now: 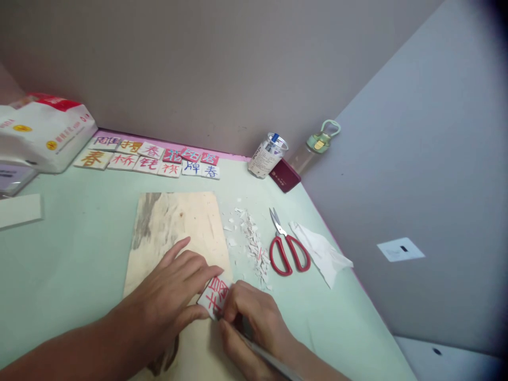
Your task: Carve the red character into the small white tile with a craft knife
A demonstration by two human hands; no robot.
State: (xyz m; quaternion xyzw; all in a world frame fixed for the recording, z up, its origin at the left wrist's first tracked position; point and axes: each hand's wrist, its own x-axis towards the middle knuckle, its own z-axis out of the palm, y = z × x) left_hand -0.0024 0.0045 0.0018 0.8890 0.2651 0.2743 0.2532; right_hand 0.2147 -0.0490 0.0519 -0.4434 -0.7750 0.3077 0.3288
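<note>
A small white tile [215, 297] with a red character lies on a pale wooden board [177, 227]. My left hand [172, 299] presses flat on the board and pins the tile's left edge with thumb and fingers. From the right, my right hand [254, 323] grips a thin grey carving tool [273, 360], its tip at the tile's lower right edge. A heap of white shavings [254, 246] lies just right of the board.
Red-handled scissors [286, 247] and a crumpled tissue [319, 251] lie to the right. Two rows of finished character tiles [153, 157] line the back edge. A jar [266, 155], a maroon booklet [284, 175], a green-capped bottle [315, 145] and a white bag [43, 132] stand behind.
</note>
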